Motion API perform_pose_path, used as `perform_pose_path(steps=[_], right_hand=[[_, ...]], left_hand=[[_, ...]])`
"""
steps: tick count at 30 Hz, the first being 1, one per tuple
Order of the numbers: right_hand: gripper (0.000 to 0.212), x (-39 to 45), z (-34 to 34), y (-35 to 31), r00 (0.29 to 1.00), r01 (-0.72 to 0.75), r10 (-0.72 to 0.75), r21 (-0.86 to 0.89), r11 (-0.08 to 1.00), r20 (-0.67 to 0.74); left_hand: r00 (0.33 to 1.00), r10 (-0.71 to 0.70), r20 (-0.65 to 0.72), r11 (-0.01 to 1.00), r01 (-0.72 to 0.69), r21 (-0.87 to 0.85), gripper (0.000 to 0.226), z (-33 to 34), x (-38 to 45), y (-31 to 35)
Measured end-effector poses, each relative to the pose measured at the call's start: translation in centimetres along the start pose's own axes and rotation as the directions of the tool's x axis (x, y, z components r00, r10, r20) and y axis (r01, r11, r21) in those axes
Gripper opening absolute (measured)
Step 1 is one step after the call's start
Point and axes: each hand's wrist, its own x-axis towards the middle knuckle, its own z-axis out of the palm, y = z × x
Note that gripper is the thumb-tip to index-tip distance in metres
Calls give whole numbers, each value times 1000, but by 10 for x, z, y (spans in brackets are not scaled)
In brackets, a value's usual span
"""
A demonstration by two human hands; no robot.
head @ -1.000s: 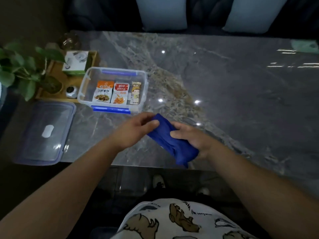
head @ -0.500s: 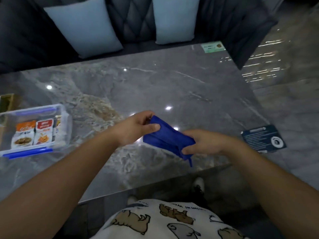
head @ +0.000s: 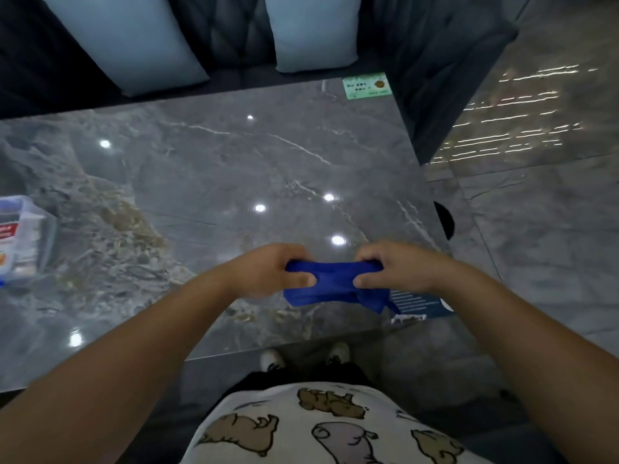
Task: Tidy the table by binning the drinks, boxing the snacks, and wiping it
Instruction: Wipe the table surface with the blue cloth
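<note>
Grey marble with pale veins forms the table top (head: pixel 207 182), on which several ceiling lights are reflected. Behind its far edge a dark tufted sofa (head: pixel 234 35) is seen, with two pale blue cushions (head: pixel 127 38) propped against it. At the far right corner of the table a green card (head: pixel 366 85) is laid flat, and at the near right corner a dark blue card (head: pixel 415 304) is partly hidden by the right wrist and the cloth. At the left edge of the view a clear plastic box (head: pixel 25 236) is cut off, with snack packets (head: pixel 5 234) seen inside it. Two white shoe tips are visible below the near table edge.

Above the near part of the table a blue cloth (head: pixel 330 283) is held bunched between both hands. The left hand (head: pixel 268 271) is closed on its left end, thumb on the near side and fingers curled over the top. The right hand (head: pixel 398 267) is closed on its right end in the same way, and a loose corner of cloth is left hanging below it. Whether the cloth touches the marble cannot be told.
</note>
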Motion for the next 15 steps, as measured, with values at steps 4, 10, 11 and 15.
perform_pose_path(steps=[4, 10, 11, 15], right_hand=[[31, 6, 6, 18, 994, -3, 7, -35, 999, 111], [48, 19, 12, 54, 972, -49, 72, -106, 993, 224], [48, 22, 12, 58, 968, -47, 77, -132, 990, 238], [48, 32, 11, 74, 958, -32, 96, -232, 972, 271]], left_hand=[[991, -33, 131, 993, 17, 118, 21, 19, 11, -3], [964, -56, 261, 964, -16, 265, 35, 40, 36, -3], [963, -62, 262, 960, -14, 278, 34, 43, 41, -4], [962, -92, 259, 969, 27, 245, 26, 47, 62, -9]])
